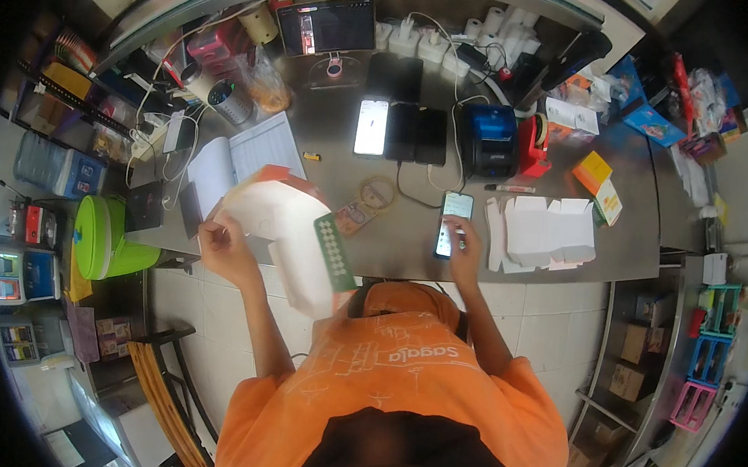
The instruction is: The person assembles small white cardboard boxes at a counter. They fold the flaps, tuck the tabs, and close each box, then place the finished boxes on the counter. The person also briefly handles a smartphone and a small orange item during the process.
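Note:
My left hand (226, 246) is closed on one end of a folded paperboard food box (296, 250), white inside with orange and green printed outer faces. It is raised at the near edge of the desk and tilted, hiding part of an open notebook (263, 150). With fingers apart, my right hand (466, 243) rests over a lit phone (456, 206) lying at the desk's front edge, a fingertip at its screen. To the right lies a stack of flat white paperboard box blanks (552, 232).
A second lit phone (371, 128) lies mid-desk beside dark tablets (417, 133). A blue-black receipt printer (489, 139) and a red tape dispenser (534, 145) stand behind the blanks. A roll of tape (376, 193) lies near the middle. A green bucket (112, 239) stands left.

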Available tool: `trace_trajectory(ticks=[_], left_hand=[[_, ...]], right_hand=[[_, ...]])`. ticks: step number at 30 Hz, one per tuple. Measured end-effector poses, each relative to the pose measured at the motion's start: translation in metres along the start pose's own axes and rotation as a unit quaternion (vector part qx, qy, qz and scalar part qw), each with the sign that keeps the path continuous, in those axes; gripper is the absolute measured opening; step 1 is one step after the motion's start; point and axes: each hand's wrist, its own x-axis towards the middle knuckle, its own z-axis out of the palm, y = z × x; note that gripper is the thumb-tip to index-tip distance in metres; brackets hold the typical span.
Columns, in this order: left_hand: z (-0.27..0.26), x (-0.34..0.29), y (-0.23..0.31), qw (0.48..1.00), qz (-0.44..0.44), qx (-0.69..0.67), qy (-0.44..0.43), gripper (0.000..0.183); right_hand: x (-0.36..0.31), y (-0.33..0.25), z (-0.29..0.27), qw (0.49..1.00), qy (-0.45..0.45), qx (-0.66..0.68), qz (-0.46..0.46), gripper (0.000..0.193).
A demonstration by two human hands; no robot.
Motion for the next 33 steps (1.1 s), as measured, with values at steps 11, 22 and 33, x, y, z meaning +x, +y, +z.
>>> trace_trajectory(ticks=[11, 22, 33], left_hand=[[0.001, -0.012, 0.004, 0.991, -0.074, -0.109, 0.003, 0.02], [0.005, -0.025, 0.007, 0.994, -0.072, -0.076, -0.015, 0.013], [0.011, -0.04, 0.05, 0.974, 0.171, -0.109, -0.099, 0.019]], right_hand=[[-0.012, 0.104, -0.035, 0.938, 0.037, -0.341, -0.039, 0.027], [0.005, -0.02, 0.018, 0.98, -0.118, -0.08, -0.137, 0.053], [0.027, -0.138, 0.073, 0.902, -0.169, -0.103, -0.383, 0.043]])
